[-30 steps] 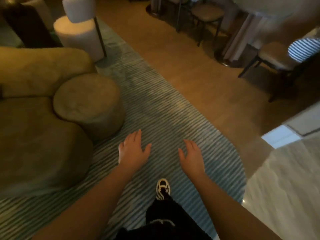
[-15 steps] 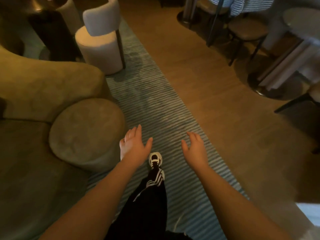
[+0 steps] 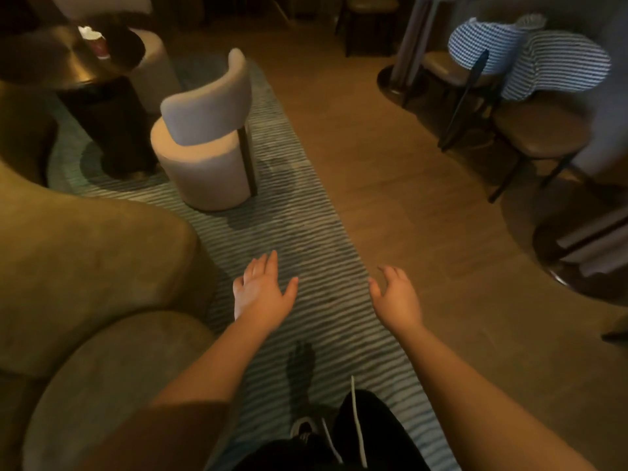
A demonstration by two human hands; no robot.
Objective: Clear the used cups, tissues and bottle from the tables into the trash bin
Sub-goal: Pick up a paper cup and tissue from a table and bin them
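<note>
Sofa (image 3: 85, 266): large, olive, rounded; just left of my left fingers. I should keep clear of it as I pass.

Rug (image 3: 299, 212): striped, running ahead under both my hands; my path to the table, I judge.

Table (image 3: 51, 59): round, brass-topped, on a dark pedestal; far ahead and left of my left fingertips, well out of reach.

Chair (image 3: 207, 137): pale, low-backed, between my fingers and the table. I judge I must round it on its left side to reach the tabletop.

Left hand (image 3: 263, 290): palm down, fingers straight and together, thumb spread, holding nothing.

Right hand (image 3: 396, 297): fingers loosely bent and apart, holding nothing.

Cup (image 3: 98, 44): red, upright on the table, something white in its mouth, likely a tissue. I'd grip it low round the wall so the tissue stays in.

Bin, bottle: not in view.
</note>
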